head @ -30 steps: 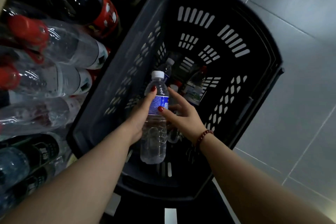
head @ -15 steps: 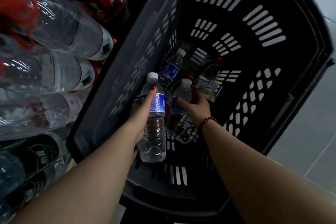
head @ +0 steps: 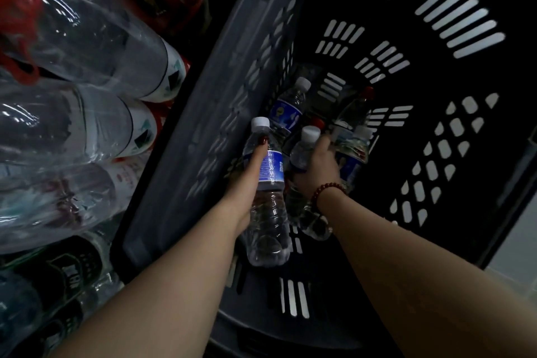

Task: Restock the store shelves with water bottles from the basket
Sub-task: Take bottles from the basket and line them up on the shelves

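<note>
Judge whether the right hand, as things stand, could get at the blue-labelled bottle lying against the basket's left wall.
Probably not yet: the right hand is already closed on a white-capped bottle, though the blue-labelled bottle lies uncovered beyond it.

Dark slotted basket (head: 453, 154), clear white-capped water bottles (head: 286, 109) inside, two blue-labelled, hand-held

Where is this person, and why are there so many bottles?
Probably a shop's drinks aisle. Big plastic bottles lie in rows on the left, a black shopping basket holds small water bottles, and both hands are taking bottles out of it, likely to restock.
</note>
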The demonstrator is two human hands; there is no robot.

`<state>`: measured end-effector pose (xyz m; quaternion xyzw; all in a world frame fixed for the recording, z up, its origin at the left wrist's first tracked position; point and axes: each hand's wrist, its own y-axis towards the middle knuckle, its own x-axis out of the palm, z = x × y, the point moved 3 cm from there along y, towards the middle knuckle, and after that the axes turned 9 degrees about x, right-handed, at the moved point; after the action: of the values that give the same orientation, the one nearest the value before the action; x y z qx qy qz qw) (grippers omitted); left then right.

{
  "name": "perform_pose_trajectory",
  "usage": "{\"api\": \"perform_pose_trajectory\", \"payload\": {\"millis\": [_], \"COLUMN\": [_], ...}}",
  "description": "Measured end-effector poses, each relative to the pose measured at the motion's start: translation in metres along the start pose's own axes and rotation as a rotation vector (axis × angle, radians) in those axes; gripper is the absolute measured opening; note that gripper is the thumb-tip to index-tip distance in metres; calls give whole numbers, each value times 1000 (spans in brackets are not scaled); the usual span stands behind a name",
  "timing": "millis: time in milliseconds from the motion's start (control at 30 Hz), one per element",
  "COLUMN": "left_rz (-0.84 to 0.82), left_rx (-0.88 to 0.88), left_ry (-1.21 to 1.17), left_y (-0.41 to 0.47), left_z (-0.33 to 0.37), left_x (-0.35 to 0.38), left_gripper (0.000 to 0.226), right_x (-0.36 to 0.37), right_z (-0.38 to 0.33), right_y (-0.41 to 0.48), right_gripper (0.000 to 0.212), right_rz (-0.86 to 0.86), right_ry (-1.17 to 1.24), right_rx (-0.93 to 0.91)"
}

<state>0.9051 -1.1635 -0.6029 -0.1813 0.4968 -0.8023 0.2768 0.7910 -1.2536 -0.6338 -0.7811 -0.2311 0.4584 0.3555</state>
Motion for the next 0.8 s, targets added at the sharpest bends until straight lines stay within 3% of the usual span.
{"api": "perform_pose_trajectory", "payload": {"millis": [333, 533, 667, 800], "left_rz": [-97, -55, -47, -16], "left_rx": [62, 182, 321, 430], "left_ry": [1, 4, 14, 24], "left_y": [-55, -134, -207, -282], "left_z": [34, 77, 118, 150], "left_x": [1, -12, -19, -31], "left_gripper": [99, 87, 50, 76], "right_x": [-43, -123, -187, -242], "right_z": [-20, -56, -87, -104], "right_y": [-44, -115, -185, -261], "right_gripper": [79, 70, 67, 61], "right_rz": [-101, -116, -157, -211], "right_ry": [221, 487, 680, 903], "right_rx": [-165, -249, -305, -334]}}
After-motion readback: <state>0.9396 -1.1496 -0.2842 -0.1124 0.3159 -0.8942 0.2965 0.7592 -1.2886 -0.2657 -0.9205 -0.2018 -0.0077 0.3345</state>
